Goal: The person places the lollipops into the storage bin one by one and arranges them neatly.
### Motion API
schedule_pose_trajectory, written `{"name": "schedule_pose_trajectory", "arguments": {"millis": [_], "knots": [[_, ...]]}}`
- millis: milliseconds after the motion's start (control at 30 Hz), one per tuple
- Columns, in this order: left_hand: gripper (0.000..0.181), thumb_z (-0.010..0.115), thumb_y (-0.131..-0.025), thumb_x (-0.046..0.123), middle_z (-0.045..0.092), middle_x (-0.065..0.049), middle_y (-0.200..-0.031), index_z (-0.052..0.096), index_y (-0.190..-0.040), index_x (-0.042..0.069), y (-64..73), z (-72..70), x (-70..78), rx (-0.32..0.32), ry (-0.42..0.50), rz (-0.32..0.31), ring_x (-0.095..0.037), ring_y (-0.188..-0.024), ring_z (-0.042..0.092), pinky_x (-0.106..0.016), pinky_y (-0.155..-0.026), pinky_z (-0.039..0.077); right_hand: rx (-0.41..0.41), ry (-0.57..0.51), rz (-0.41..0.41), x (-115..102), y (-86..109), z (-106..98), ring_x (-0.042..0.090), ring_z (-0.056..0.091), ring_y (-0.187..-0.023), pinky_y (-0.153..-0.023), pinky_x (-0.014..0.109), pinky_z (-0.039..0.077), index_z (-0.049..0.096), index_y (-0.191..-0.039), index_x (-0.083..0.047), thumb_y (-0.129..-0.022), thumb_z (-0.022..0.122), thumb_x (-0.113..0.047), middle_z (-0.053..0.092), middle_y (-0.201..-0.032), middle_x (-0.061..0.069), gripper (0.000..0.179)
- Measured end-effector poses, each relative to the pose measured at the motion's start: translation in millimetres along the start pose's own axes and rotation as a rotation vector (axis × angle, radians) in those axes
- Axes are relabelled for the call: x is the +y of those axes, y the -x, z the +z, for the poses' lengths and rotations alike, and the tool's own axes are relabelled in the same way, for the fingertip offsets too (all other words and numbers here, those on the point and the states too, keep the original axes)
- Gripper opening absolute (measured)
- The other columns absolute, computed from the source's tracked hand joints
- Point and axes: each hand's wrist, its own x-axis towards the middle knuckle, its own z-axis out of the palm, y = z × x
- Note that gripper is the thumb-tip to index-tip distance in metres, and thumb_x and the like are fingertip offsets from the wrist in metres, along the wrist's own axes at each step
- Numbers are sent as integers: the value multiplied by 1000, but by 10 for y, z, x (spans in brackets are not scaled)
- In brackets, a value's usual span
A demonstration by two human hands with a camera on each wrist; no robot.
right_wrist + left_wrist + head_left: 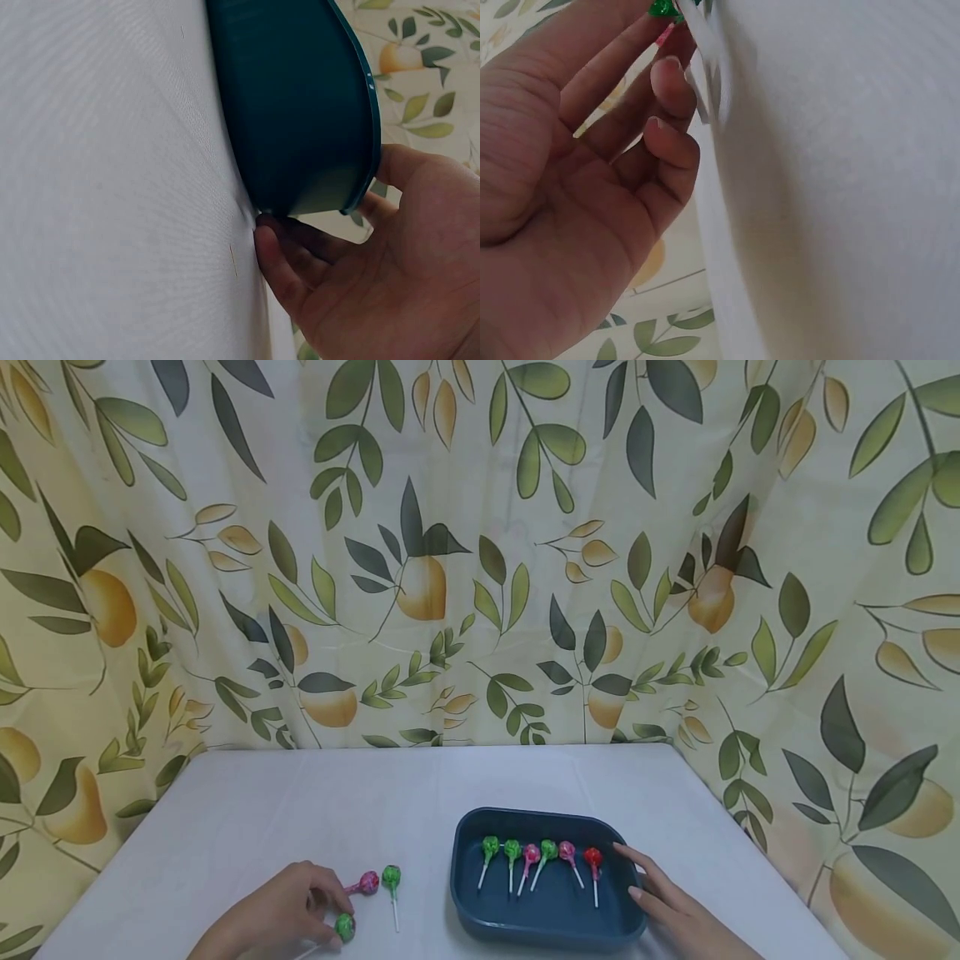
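Observation:
At the lower left of the head view, my left hand [288, 906] pinches a green-wrapped lollipop [345, 928] between thumb and fingertips, close over the table. Its green wrapper [662, 7] peeks in at the top of the left wrist view. Just beyond those fingers lie a pink lollipop [367, 882] and another green lollipop [392, 877]. My right hand [678, 906] holds the right end of a dark blue tray [547, 929], with two fingertips over the rim. In the right wrist view, other fingers [281, 262] curl low against the tray's outer wall.
Inside the tray several lollipops stand in a row, among them a green one [490, 845], a pink one [567, 850] and a red one [592, 857]. A white cloth [337, 793] covers the table. Behind it hangs a leaf-and-fruit patterned curtain [480, 635].

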Motion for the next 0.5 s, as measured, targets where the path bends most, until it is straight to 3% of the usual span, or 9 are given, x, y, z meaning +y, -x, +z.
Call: {"name": "schedule_pose_trajectory", "arguments": {"millis": [200,500], "knots": [[23,94,-74,19,66,4,-79,79,-91,23,-12,-12,35,-6,10,-14,-13,-69,56,-28,-61,46,-5,-1,1,3,21,-9,63,13,-145,-102,79,28,19,-165,-17,-110,47,-45,10,-168,28,67],[23,90,-80,17,73,7,-93,82,-101,18,-30,-12,40,15,56,49,-12,-75,58,-27,-67,48,-17,-14,3,15,15,-17,62,13,-145,-101,80,26,20,-165,-18,-110,46,-46,10,-167,28,67]]}}
